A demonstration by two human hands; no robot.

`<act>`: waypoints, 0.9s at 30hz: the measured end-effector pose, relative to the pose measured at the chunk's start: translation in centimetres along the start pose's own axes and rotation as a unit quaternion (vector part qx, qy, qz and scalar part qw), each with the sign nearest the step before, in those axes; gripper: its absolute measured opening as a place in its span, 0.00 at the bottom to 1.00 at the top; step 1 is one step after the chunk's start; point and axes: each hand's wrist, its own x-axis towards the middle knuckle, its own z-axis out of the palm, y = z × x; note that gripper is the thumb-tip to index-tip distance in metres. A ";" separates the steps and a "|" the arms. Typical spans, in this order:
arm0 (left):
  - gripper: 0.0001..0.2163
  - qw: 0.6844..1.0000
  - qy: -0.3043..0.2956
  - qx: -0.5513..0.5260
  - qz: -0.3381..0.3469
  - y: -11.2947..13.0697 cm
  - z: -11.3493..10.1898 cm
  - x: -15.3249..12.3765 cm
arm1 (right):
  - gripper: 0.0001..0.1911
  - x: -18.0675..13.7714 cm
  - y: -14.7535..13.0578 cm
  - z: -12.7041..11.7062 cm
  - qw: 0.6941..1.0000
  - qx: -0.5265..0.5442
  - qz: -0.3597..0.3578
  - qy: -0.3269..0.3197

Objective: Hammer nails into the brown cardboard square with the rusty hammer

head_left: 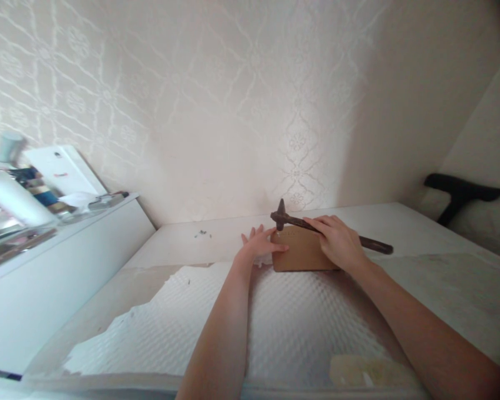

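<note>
On the white surface [400, 222], the left hand [260, 243], fingers spread, steadies a brown board [302, 253]; the right hand [337, 241] curls its fingers over a hammer [294, 221] lying across it. The hammer's head sits beside the left thumb, so a slip could strike it.

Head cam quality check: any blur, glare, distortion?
Head view: soft overall, clutter on the white shelf at left smeared worst; wide-angle bend tilts the patterned cream wall and white table edges; light even, no glare, dark vignette top right; dark brown hammer in the right hand reads clearly.
</note>
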 end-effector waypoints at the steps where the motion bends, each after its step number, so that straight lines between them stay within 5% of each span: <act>1: 0.41 1.000 -0.001 0.000 0.001 0.0 0.0 0.0 | 0.25 0.0 0.0 0.0 1.000 -0.003 -0.001 -0.011; 27: 0.41 1.000 -0.003 0.000 0.006 -0.2 0.1 0.1 | 0.24 0.0 0.0 0.0 1.000 0.010 0.000 -0.003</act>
